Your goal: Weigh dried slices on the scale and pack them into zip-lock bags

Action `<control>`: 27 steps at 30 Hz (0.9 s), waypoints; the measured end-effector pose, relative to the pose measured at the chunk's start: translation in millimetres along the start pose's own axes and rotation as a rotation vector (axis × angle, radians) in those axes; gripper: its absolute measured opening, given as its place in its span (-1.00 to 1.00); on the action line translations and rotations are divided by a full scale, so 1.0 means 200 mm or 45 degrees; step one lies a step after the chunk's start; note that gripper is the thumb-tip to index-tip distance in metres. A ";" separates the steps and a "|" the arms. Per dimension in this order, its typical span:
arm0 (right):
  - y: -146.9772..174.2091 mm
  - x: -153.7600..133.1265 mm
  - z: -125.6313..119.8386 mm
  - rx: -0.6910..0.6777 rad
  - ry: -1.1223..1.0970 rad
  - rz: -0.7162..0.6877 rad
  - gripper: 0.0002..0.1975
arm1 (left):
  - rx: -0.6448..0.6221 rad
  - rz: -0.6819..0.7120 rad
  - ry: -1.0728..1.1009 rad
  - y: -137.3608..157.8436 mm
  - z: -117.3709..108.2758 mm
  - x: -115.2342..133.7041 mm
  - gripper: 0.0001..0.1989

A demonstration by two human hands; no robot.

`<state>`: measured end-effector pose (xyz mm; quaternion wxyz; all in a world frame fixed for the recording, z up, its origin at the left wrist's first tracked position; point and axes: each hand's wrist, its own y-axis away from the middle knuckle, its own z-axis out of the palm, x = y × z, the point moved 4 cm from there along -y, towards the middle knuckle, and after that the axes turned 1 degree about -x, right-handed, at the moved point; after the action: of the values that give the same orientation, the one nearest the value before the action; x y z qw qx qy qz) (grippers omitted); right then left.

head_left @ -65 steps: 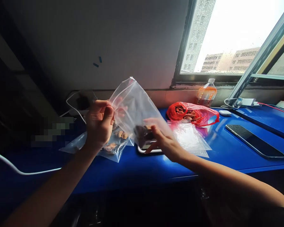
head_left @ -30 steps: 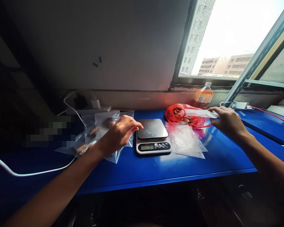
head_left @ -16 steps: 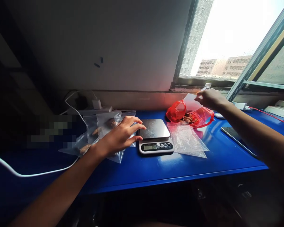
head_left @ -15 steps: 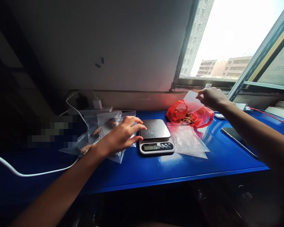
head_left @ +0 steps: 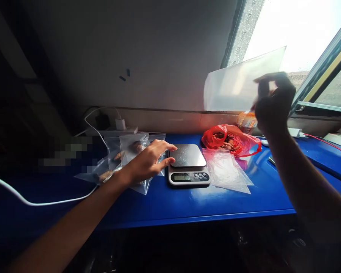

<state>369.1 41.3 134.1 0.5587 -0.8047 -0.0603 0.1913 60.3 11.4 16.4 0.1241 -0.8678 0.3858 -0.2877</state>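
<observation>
My left hand (head_left: 149,161) rests at the left edge of a kitchen scale (head_left: 187,155), thumb and fingers apart, holding nothing. The scale's display seems to read zero, and its steel plate bears nothing. Up before the window, my right hand (head_left: 275,100) pinches a flat, translucent plastic bag (head_left: 226,91); the hand is slightly blurred. Below it, a red plastic bag (head_left: 251,146) lies open with brown, lumpy pieces (head_left: 229,144) inside. Flat clear bags (head_left: 227,172) lie right of the scale. Several clear bags (head_left: 126,146) with brown pieces lie behind and beside my left wrist.
A white cable (head_left: 39,204) crosses the blue table (head_left: 170,212) on the left, near a charger plug (head_left: 120,124) on a power strip. Behind the red bag stands an orange-labelled container (head_left: 246,121). A dark flat device (head_left: 326,168) lies partly behind my right forearm.
My right hand has risen from above the red bag, lifting the translucent bag up before the wall and window. My left hand has stayed beside the scale. The view has shifted slightly.
</observation>
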 end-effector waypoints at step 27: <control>0.65 -0.31 0.34 -0.495 -1.413 0.772 -0.73 | 0.583 -0.663 1.003 -0.01 -0.07 -0.14 -0.86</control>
<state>270.6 33.0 8.4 0.2106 -0.6543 -0.1433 0.7121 37.9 34.0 15.9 0.0806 -0.7116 0.1019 -0.6905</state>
